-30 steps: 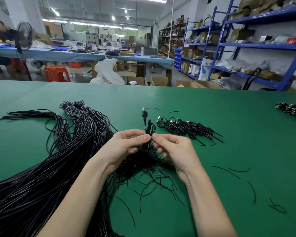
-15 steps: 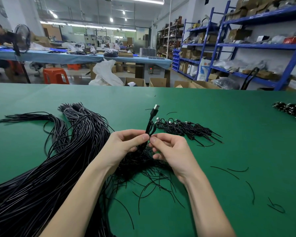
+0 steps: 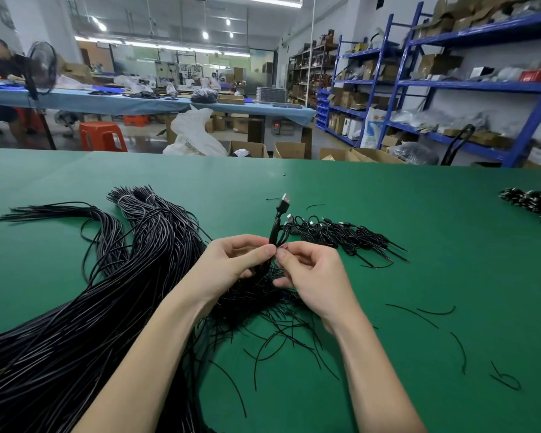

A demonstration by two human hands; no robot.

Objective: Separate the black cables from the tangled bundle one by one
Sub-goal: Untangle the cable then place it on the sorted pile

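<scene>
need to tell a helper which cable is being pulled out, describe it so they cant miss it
On the green table, find the two hands meeting at the middle. The cable rises from between their fingertips; unlike the flat-lying piles around it, it stands upright, topped by a silver USB plug.

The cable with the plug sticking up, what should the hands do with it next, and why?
Probably lift the USB cable up and away from the tangled bundle. Both the left hand and the right hand pinch it just below the plug, but its lower end still runs down into the tangle, so it is not free yet.
</scene>
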